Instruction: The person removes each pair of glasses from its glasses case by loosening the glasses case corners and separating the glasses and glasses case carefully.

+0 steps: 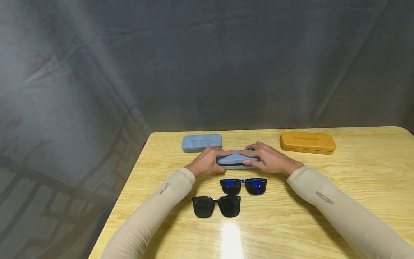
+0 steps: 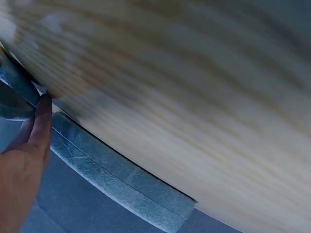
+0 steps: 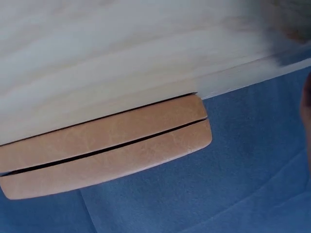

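Observation:
Both hands hold a blue glasses case (image 1: 233, 158) near the middle of the table. My left hand (image 1: 207, 161) grips its left end, thumb on the near side. At the right end my right hand (image 1: 269, 159) grips it, fingers over the lid. A dark gap runs along the case's near side, so the lid looks slightly raised; its inside is hidden. In the left wrist view, the left hand's fingers (image 2: 43, 116) touch the case's end (image 2: 17, 85). Nearer me lie sunglasses with blue lenses (image 1: 243, 186) and black sunglasses (image 1: 216, 206).
A second blue glasses case (image 1: 202, 142) lies behind my left hand, close to the table's far edge. To the right rests an orange glasses case (image 1: 307, 142), also seen in the right wrist view. Grey cloth (image 1: 226, 72) hangs behind the wooden table (image 1: 362, 172).

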Motion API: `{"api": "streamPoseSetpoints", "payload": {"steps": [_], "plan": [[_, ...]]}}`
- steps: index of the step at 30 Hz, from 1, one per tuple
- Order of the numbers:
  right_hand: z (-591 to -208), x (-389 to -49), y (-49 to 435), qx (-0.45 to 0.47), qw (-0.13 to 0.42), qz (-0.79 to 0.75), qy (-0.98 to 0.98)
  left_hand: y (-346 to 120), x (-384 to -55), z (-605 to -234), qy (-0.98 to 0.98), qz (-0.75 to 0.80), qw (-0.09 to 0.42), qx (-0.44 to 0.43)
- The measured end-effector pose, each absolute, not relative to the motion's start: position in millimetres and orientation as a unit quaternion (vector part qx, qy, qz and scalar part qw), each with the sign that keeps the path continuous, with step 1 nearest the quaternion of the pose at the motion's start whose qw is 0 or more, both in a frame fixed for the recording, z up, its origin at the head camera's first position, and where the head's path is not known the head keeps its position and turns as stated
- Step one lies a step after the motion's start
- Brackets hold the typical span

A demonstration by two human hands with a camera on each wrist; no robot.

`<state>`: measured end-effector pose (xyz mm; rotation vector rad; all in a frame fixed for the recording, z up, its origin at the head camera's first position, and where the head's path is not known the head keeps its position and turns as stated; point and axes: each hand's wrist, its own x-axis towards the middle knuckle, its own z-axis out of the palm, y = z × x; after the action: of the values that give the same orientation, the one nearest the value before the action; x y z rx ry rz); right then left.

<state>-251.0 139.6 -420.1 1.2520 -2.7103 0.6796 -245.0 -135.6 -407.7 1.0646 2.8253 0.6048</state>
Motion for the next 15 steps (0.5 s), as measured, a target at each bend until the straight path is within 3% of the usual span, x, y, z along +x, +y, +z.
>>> {"api": "streamPoseSetpoints", "payload": {"steps": [15], "plan": [[-423.9,-246.0,137.8,0.427,0.081,0.191,-0.88,-136.2,-242.8,-409.7,0.918,0.185,0.019,0.35]]}}
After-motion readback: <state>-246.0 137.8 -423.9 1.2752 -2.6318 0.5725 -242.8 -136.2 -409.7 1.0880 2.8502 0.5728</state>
